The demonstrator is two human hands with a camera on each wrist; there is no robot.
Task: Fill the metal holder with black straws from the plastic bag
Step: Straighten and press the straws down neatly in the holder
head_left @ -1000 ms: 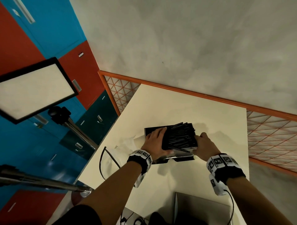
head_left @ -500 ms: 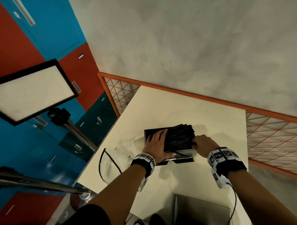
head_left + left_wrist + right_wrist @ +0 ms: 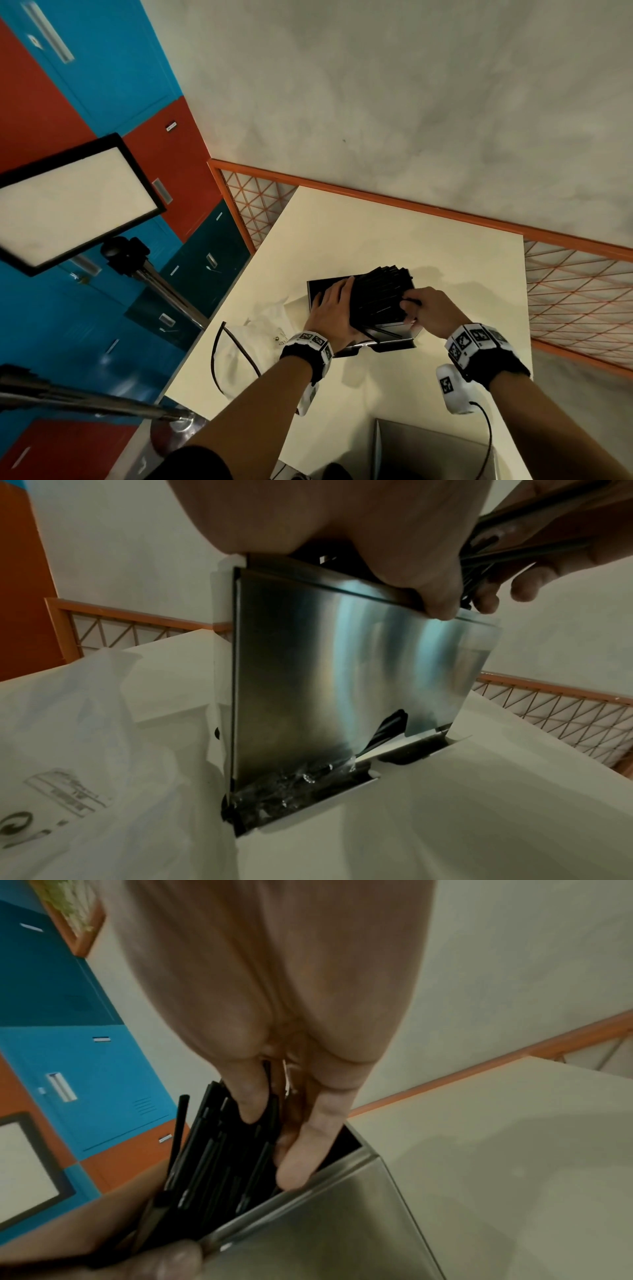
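The shiny metal holder [image 3: 394, 330] stands on the white table [image 3: 445, 260], open at the top. A thick bundle of black straws [image 3: 380, 298] lies slanted in its mouth, partly above the rim. My left hand [image 3: 330, 308] grips the bundle's left end, thumb [image 3: 435, 599] on the holder's front wall [image 3: 342, 669]. My right hand [image 3: 423, 308] pinches the straws' right ends [image 3: 219, 1150], thumb and a finger [image 3: 301, 1158] reaching inside the holder [image 3: 325, 1218]. More straws [image 3: 308, 780] show in the slot at its base. The white plastic bag [image 3: 236, 346] lies crumpled to the left.
A grey flat object [image 3: 428, 452] lies at the table's near edge. A black cable [image 3: 219, 359] loops over the bag. A lit panel [image 3: 68, 202] on a metal stand [image 3: 164, 291] is at the left. An orange-framed mesh fence [image 3: 575, 301] borders the table.
My right hand has come in from beside the holder and closed on the straws' right ends. The bundle sits lower in the holder. My left hand has stayed on its left end.
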